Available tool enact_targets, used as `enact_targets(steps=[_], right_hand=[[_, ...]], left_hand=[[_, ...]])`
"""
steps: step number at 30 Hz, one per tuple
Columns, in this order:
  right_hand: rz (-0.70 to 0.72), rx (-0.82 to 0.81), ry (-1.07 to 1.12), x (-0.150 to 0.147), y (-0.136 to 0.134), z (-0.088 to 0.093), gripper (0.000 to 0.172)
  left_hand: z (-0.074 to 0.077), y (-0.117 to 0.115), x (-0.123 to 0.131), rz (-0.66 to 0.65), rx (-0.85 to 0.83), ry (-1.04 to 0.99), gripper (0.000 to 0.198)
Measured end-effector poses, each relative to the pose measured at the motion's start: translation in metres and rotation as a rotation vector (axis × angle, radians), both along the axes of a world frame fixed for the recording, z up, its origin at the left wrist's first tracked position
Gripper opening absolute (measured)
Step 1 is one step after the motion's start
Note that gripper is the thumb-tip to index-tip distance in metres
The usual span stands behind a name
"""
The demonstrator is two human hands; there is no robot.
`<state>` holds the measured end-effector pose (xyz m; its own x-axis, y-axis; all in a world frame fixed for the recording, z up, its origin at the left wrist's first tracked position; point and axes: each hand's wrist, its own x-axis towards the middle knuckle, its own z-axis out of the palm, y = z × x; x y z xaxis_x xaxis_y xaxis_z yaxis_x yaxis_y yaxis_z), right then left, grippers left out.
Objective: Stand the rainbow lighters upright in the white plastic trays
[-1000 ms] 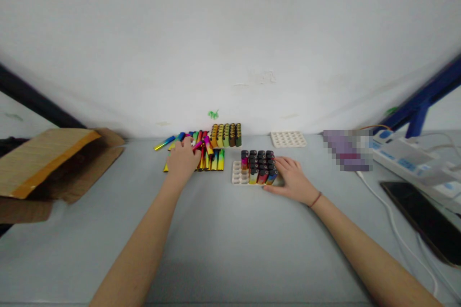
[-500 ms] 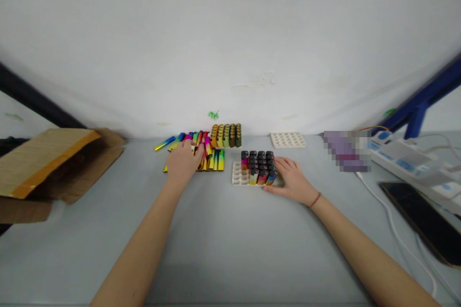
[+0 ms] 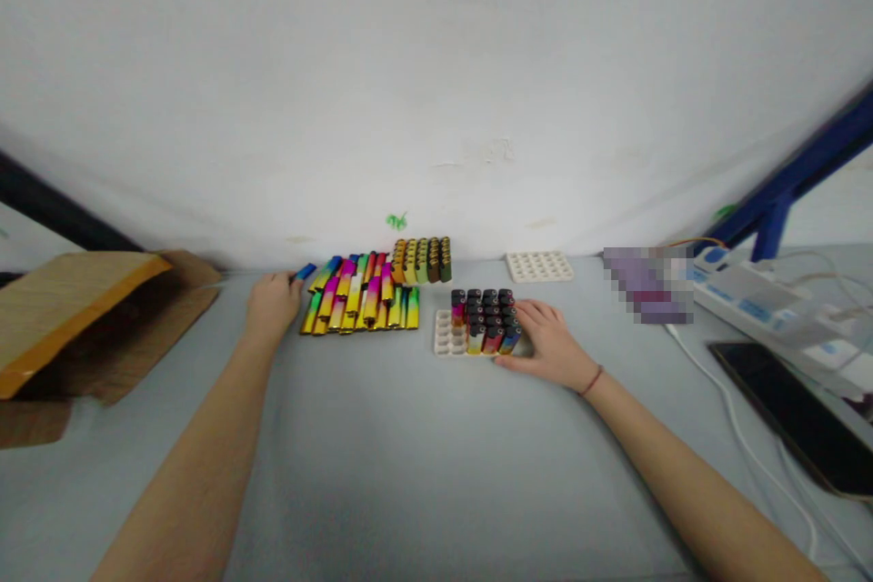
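My left hand (image 3: 274,302) is at the left end of the pile, its fingers closed on a blue metallic lighter casing (image 3: 306,272). Beside it, several shiny rainbow-coloured lighter casings (image 3: 355,298) lie heaped on the table. Several black-topped lighters (image 3: 492,318) stand upright in a white holed tray (image 3: 444,336), whose left columns are mostly bare holes. At the tray's right end my right hand (image 3: 556,347) grips it, the thumb along the front edge and the fingers against the back and side.
Behind the pile stands a block of upright gold-ended casings (image 3: 421,261). A second white holed tray (image 3: 539,267) lies by the wall. An open cardboard box (image 3: 88,309) is at the left. Power strips (image 3: 750,296), a white cable (image 3: 733,400) and a dark phone (image 3: 784,414) occupy the right.
My left hand has moved left from on top of the casing pile to its far left end and closed on the blue casing there. My right hand stays at the tray.
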<state>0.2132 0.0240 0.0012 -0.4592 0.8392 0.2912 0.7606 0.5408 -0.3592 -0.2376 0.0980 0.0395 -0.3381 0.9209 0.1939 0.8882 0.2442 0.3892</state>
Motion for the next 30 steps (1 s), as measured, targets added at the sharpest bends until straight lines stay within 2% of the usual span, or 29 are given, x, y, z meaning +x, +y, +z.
enact_targets(steps=[2, 5, 8, 10, 13, 16, 19, 21, 24, 30], right_hand=[[-0.003, 0.002, 0.000, 0.000, 0.000, -0.001, 0.072], [0.003, 0.004, -0.004, 0.001, 0.000, -0.001, 0.072], [0.000, 0.009, -0.003, 0.001, 0.000, -0.001, 0.071], [-0.001, 0.008, 0.001, 0.000, 0.000, 0.000, 0.071], [0.001, -0.001, 0.002, 0.000, 0.000, 0.001, 0.071], [-0.001, -0.007, -0.002, 0.000, 0.000, 0.001, 0.071], [-0.001, -0.006, -0.008, 0.000, 0.000, 0.001, 0.070], [0.000, -0.006, -0.013, 0.000, 0.000, 0.001, 0.070], [0.001, -0.004, -0.018, 0.000, 0.000, 0.001, 0.071], [-0.001, 0.021, -0.019, 0.001, 0.000, -0.002, 0.071]], left_hand=[[0.006, -0.004, 0.009, 0.058, 0.067, -0.104, 0.040], [0.010, -0.010, 0.030, 0.061, 0.123, -0.244, 0.042], [0.011, -0.022, 0.063, -0.036, 0.176, -0.523, 0.039], [0.015, -0.034, 0.088, -0.184, 0.231, -0.922, 0.037], [0.024, -0.051, 0.126, -0.280, 0.219, -1.170, 0.037], [0.032, -0.061, 0.155, -0.299, 0.217, -1.290, 0.027], [0.034, -0.062, 0.174, -0.321, 0.186, -1.403, 0.025], [0.031, -0.062, 0.182, -0.324, 0.116, -1.474, 0.029], [0.025, -0.063, 0.190, -0.303, 0.053, -1.532, 0.046], [0.009, -0.079, 0.201, -0.244, 0.188, -1.547, 0.058]])
